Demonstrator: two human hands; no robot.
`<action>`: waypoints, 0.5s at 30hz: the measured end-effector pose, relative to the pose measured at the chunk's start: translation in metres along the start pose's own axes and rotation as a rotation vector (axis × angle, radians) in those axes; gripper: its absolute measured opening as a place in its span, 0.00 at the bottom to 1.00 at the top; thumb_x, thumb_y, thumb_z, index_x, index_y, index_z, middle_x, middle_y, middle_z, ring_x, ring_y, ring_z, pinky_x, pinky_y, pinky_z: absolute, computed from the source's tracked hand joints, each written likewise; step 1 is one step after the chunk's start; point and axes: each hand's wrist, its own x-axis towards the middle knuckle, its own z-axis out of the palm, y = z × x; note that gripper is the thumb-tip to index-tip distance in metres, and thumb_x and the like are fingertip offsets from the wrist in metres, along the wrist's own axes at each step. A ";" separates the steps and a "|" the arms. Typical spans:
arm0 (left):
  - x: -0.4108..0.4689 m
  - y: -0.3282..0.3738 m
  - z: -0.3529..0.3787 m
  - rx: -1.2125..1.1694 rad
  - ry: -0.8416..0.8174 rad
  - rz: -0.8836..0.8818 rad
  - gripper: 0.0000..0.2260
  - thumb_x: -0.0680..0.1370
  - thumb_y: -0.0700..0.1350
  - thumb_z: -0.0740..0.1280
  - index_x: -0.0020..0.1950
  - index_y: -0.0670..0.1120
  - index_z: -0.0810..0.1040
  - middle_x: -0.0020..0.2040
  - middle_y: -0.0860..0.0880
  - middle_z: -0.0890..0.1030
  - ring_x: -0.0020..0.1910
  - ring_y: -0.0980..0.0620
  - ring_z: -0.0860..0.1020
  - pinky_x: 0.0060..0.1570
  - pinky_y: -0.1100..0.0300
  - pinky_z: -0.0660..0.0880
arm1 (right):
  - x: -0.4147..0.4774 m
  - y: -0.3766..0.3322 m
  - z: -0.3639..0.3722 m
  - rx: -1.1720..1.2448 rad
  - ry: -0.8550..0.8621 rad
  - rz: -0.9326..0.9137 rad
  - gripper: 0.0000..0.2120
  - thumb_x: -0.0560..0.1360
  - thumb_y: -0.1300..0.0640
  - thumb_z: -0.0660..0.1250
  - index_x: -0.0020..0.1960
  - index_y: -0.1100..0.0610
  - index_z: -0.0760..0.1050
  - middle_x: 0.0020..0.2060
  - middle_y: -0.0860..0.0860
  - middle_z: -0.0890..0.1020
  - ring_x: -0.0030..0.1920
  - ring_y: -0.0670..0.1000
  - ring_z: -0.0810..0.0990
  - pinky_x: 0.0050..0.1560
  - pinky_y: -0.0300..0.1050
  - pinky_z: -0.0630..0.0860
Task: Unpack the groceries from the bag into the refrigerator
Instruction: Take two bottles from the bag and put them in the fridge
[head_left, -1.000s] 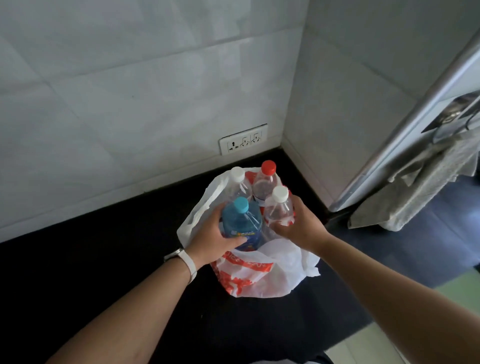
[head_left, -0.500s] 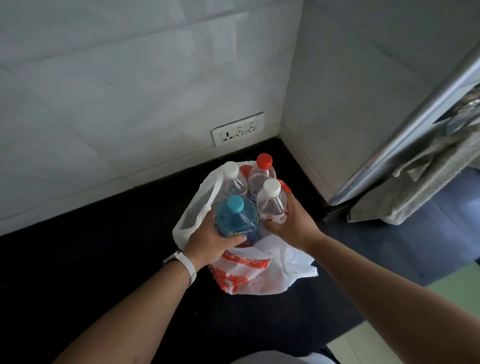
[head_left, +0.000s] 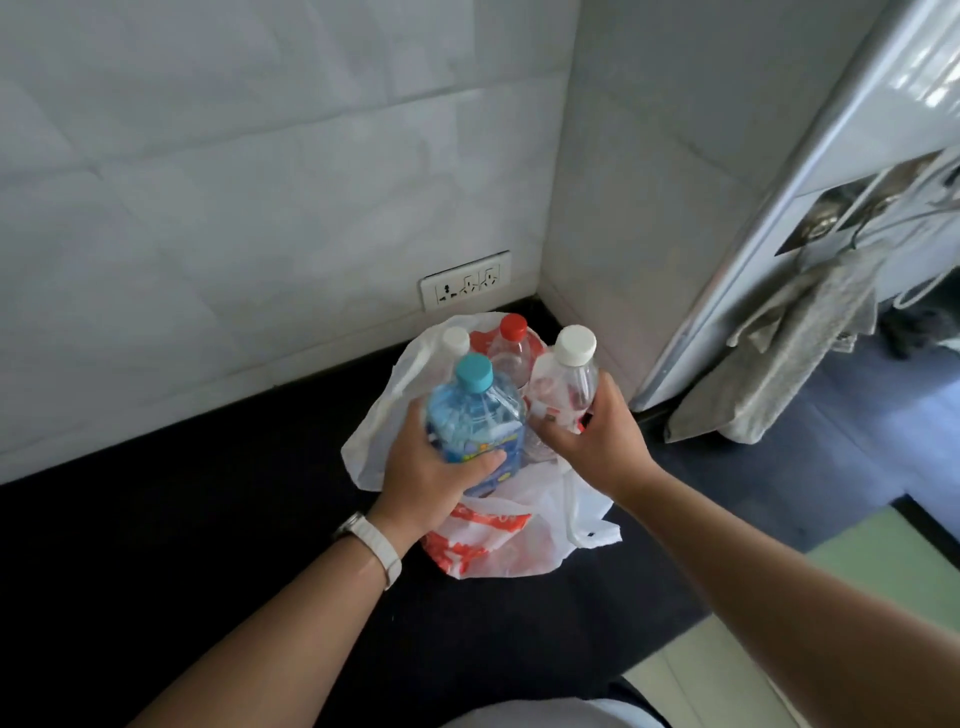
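A white and red plastic bag (head_left: 498, 540) sits on the black counter (head_left: 156, 545) in the wall corner. My left hand (head_left: 431, 473) grips a blue bottle (head_left: 472, 421) with a teal cap, raised partly out of the bag. My right hand (head_left: 597, 441) holds a clear bottle with a white cap (head_left: 563, 384), also lifted above the bag. A red-capped bottle (head_left: 511, 338) and another white-capped bottle (head_left: 454, 340) stand in the bag behind them. The refrigerator (head_left: 841, 156) stands at the right, its door seen edge-on.
A grey cloth (head_left: 789, 353) hangs from the refrigerator handle at the right. A white wall socket (head_left: 465, 280) sits just above the counter behind the bag. Tiled walls close off the corner. Pale green floor (head_left: 857, 561) shows beyond the counter's front edge.
Both hands have lifted their bottles higher out of the bag. The white-capped bottle in my right hand has risen and shifted right, away from the two bottles left in the bag.
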 end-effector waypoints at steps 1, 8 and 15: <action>-0.004 0.008 -0.001 -0.030 0.008 0.019 0.33 0.62 0.50 0.81 0.64 0.49 0.72 0.57 0.50 0.82 0.57 0.53 0.82 0.55 0.53 0.80 | -0.005 -0.006 -0.003 0.011 0.010 -0.007 0.30 0.63 0.38 0.76 0.59 0.46 0.68 0.51 0.42 0.80 0.49 0.42 0.80 0.49 0.45 0.79; -0.040 0.052 -0.014 -0.234 0.056 0.073 0.30 0.61 0.49 0.79 0.59 0.51 0.71 0.54 0.51 0.81 0.53 0.51 0.83 0.48 0.56 0.82 | -0.043 -0.043 -0.019 0.120 0.023 -0.110 0.26 0.65 0.38 0.73 0.58 0.43 0.67 0.48 0.42 0.81 0.48 0.42 0.82 0.49 0.49 0.80; -0.087 0.065 -0.030 -0.350 0.144 0.095 0.29 0.60 0.49 0.78 0.59 0.49 0.73 0.50 0.53 0.83 0.50 0.50 0.84 0.43 0.60 0.80 | -0.074 -0.047 -0.024 0.239 -0.016 -0.174 0.22 0.72 0.52 0.75 0.61 0.47 0.68 0.50 0.44 0.80 0.50 0.43 0.82 0.50 0.45 0.78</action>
